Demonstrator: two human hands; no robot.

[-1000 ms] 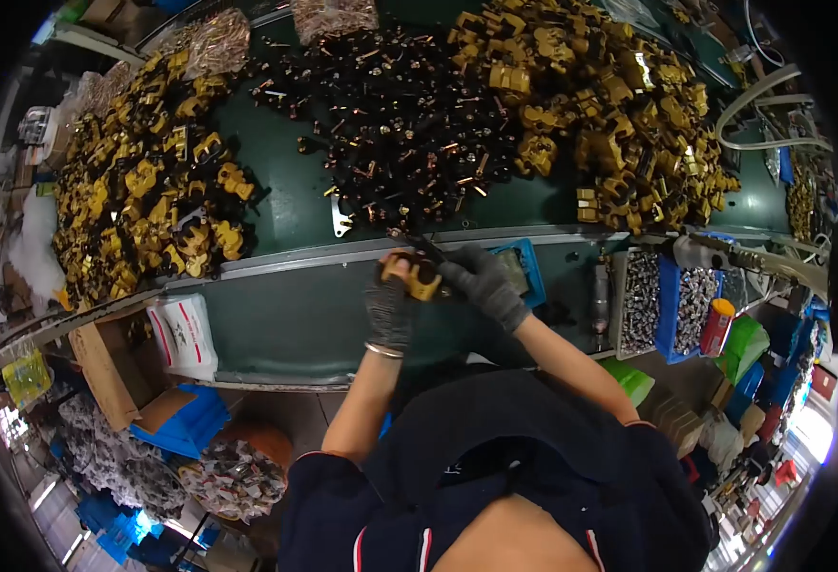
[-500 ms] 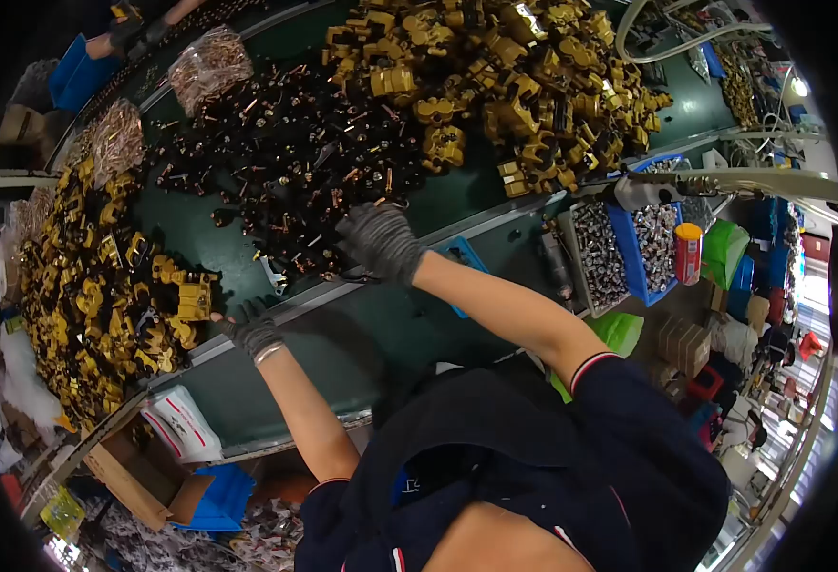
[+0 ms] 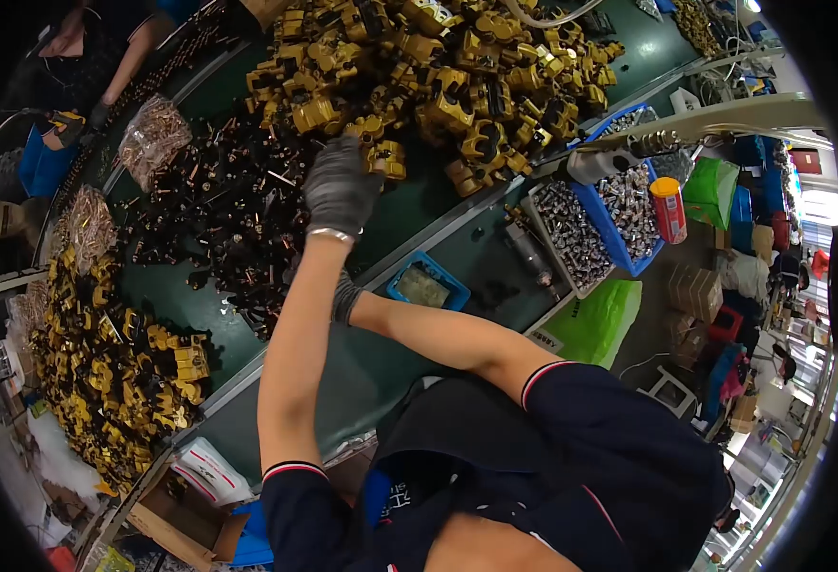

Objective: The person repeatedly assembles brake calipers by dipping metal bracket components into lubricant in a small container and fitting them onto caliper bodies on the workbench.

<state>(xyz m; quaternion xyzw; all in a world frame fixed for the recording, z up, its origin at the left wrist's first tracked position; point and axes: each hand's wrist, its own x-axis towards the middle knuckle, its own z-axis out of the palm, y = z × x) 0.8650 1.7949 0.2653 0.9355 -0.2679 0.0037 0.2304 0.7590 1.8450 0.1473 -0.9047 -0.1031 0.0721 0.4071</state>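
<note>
My left hand (image 3: 342, 191), in a grey glove, reaches across to the lower edge of a big heap of gold metal castings (image 3: 476, 86) that look like brake calipers. One gold casting (image 3: 386, 160) lies right beside its fingers, which are bent out of sight and smeared. My right hand (image 3: 345, 297), gloved too, is mostly covered by my left forearm, near the edge of a pile of small black parts with screws (image 3: 237, 200); its fingers are hidden. Another heap of gold and black castings (image 3: 118, 372) lies at the left.
A blue tray (image 3: 428, 283) and a power screwdriver (image 3: 530, 253) lie on the near ledge. Bins of silver parts (image 3: 571, 234) stand at the right, by a red-yellow can (image 3: 668, 208). Bags of screws (image 3: 154, 138) lie at the far side. A co-worker's arm (image 3: 128, 67) shows at upper left.
My left hand has moved from beside the left heap up and right to the big gold heap. My right hand has drawn back toward me, under my left forearm. The view has shifted.
</note>
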